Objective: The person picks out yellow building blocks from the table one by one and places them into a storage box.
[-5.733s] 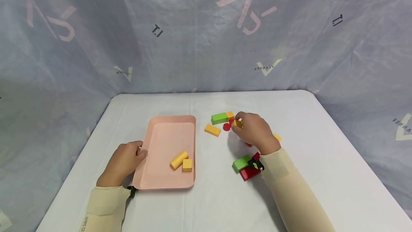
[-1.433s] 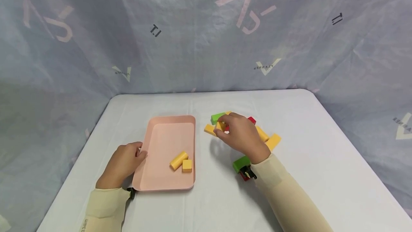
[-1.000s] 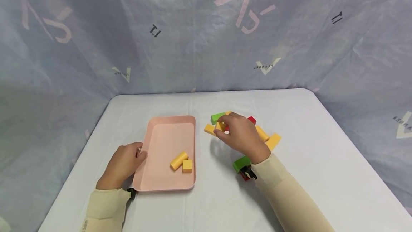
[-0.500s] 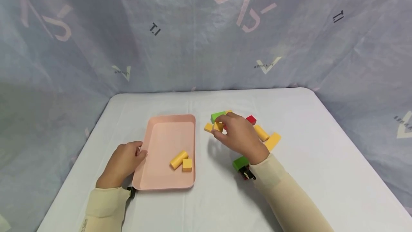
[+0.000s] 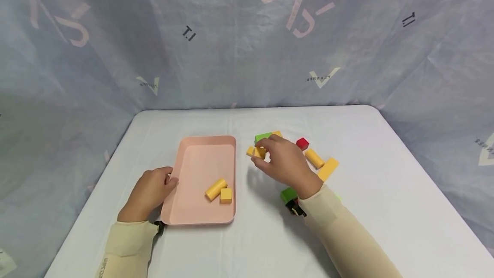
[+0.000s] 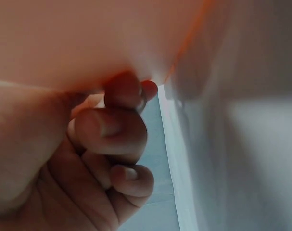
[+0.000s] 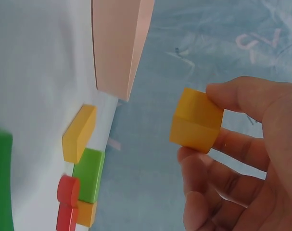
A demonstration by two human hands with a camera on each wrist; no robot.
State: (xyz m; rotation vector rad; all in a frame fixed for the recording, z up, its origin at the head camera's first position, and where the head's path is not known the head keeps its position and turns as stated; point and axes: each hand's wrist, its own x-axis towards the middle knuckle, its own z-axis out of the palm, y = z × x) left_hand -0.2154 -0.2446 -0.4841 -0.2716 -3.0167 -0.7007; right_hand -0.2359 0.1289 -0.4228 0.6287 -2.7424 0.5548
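Two hands over a white table point(image 5: 247, 248). The left hand point(image 5: 151, 192) grips the left rim of one pink tray point(image 5: 193, 168), which contains one yellow cylinder point(image 5: 216, 189) and one yellow cube point(image 5: 226, 195). The right hand point(image 5: 284, 160) pinches a second yellow cube point(image 7: 196, 120), raised right of the tray. Farther right lie one red cube point(image 5: 302, 143), another cylinder point(image 5: 314, 158) and one flat yellow block point(image 5: 328, 168).
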